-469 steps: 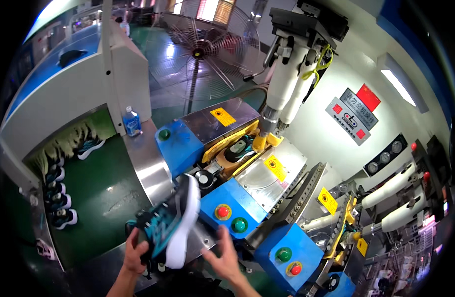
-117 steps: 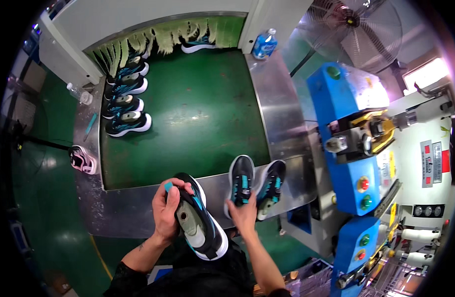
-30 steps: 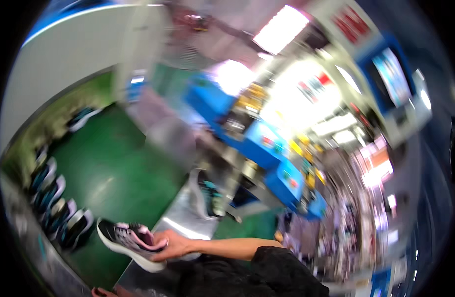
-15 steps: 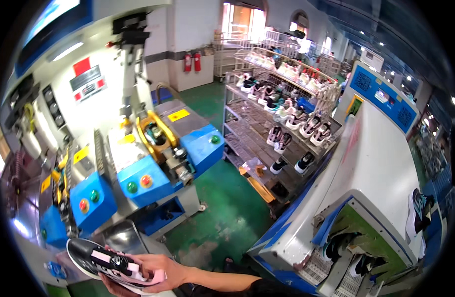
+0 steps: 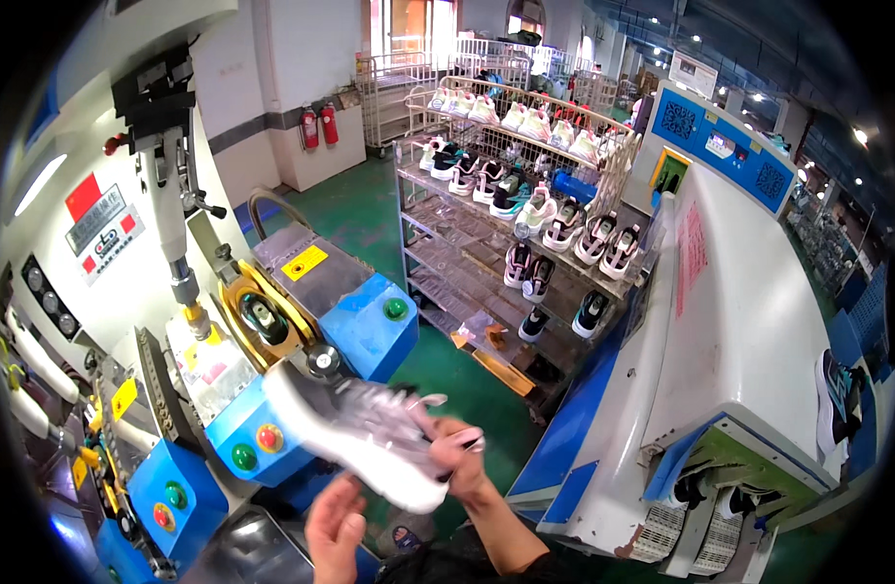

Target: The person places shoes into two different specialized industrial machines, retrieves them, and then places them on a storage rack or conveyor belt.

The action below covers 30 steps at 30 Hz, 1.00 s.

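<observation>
A: We log the right hand point(image 5: 457, 457) first. Its fingers are clenched on the upper of a shoe point(image 5: 355, 433), near the laces and the heel end.

B: Agreed. We note the shoe is grey-white with a pale sole, blurred, lying roughly level in the air with its toe toward the left. It sits in front of the blue press point(image 5: 365, 321), over the lower blue box with the green and red buttons point(image 5: 256, 446).

A: Left hand point(image 5: 336, 526)?

B: We see it just below the shoe, palm up, fingers released and slightly curled. Whether it touches the sole we cannot tell; there seems to be a narrow gap.

A: Surroundings. To our left, the press has a yellow cradle point(image 5: 258, 316) with a dark last in it, and a vertical ram point(image 5: 175, 214) above.

B: Beyond the green floor point(image 5: 438, 360), we record a wire rack point(image 5: 525, 224) with pairs of shoes on several shelves, mostly white, pink and dark ones.

A: At right, a white tunnel machine point(image 5: 749, 331) with a blue base. One dark shoe with teal trim point(image 5: 835, 399) rests on its far right side.

B: Two red extinguishers point(image 5: 316, 125) stand against the back wall
</observation>
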### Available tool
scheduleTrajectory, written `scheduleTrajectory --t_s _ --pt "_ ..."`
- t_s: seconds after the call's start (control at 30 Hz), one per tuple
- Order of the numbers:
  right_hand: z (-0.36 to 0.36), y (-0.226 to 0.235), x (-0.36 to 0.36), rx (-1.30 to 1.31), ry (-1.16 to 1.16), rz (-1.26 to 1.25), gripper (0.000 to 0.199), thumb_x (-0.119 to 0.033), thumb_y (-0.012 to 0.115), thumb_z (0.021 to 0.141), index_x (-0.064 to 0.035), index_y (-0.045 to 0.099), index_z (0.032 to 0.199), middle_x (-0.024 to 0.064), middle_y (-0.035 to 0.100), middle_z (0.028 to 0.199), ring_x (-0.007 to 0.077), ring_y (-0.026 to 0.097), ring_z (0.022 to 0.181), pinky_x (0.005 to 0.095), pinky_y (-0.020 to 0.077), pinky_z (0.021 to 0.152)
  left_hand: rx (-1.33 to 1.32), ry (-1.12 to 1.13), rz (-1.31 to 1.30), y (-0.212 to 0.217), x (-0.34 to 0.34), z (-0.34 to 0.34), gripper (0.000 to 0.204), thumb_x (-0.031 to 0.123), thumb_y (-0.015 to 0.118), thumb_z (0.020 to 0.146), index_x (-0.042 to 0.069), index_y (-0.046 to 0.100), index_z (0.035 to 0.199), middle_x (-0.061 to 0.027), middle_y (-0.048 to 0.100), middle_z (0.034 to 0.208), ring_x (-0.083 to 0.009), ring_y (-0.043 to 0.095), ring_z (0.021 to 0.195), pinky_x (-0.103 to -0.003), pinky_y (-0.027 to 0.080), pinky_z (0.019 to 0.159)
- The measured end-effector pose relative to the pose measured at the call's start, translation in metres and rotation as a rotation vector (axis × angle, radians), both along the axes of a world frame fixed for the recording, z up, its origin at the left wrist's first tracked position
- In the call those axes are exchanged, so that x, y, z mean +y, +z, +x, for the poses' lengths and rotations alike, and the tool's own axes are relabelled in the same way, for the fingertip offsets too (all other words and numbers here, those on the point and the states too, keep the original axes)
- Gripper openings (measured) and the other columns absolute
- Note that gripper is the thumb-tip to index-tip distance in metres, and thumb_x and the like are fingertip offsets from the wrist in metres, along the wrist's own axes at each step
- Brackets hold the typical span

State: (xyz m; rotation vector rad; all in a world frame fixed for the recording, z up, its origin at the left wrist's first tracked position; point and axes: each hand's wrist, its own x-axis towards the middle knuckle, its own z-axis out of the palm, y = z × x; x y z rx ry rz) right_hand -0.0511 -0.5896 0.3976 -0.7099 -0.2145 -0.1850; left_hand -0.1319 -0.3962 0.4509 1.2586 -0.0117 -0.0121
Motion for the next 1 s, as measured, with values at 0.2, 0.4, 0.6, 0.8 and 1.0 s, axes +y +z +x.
scheduleTrajectory --t_s 0.2,0.4,0.6,0.8,1.0 --pt "0.081 -0.046 -0.052 0.665 -0.769 -0.272 0.029 -0.018 0.076 0.079 0.0047 0.068 0.096 0.0043 0.066 0.088 0.0096 0.058 0.074 0.0263 0.0456 0.065 0.130 -0.487 0.135 -0.006 -0.017 0.022 0.033 0.001 0.058 0.090 0.001 0.053 0.123 -0.0076 0.059 0.119 -0.0161 0.055 0.113 -0.030 0.041 0.099" --pt "0.117 -0.082 -0.108 0.812 -0.923 -0.429 0.031 -0.021 0.078 0.075 0.0056 0.070 0.089 0.0062 0.068 0.081 0.0106 0.059 0.069 0.0265 0.0473 0.065 0.208 -0.494 0.245 -0.027 -0.089 0.117 0.032 0.003 0.058 0.091 0.000 0.053 0.122 -0.0077 0.061 0.115 -0.0170 0.056 0.110 -0.030 0.044 0.094" --pt "0.153 -0.032 -0.197 0.844 -0.703 -0.812 0.031 -0.027 0.078 0.072 0.0009 0.073 0.086 0.0112 0.071 0.074 0.0146 0.066 0.065 0.0290 0.0508 0.063 0.137 -0.387 0.292 -0.076 -0.213 0.291 0.028 0.003 0.060 0.086 0.000 0.056 0.113 -0.0064 0.063 0.108 -0.0123 0.058 0.098 -0.025 0.046 0.084" --pt "0.153 -0.055 -0.247 0.922 -0.870 -0.815 0.027 -0.022 0.079 0.070 0.0026 0.067 0.073 0.0085 0.066 0.063 0.0084 0.058 0.057 0.0281 0.0446 0.053 -0.107 -0.347 0.710 -0.223 -0.386 0.486 0.043 0.008 0.060 0.081 -0.002 0.052 0.122 -0.0140 0.061 0.114 -0.0178 0.059 0.094 -0.027 0.047 0.081" --pt "0.151 -0.058 -0.282 1.005 -0.665 -0.668 0.023 -0.017 0.079 0.072 0.0029 0.067 0.071 0.0041 0.064 0.061 0.0041 0.053 0.054 0.0228 0.0393 0.047 -0.880 -0.626 0.936 -0.265 -0.457 0.601 0.060 0.009 0.065 0.066 0.004 0.053 0.125 -0.0190 0.060 0.117 -0.0407 0.056 0.101 -0.044 0.046 0.088"
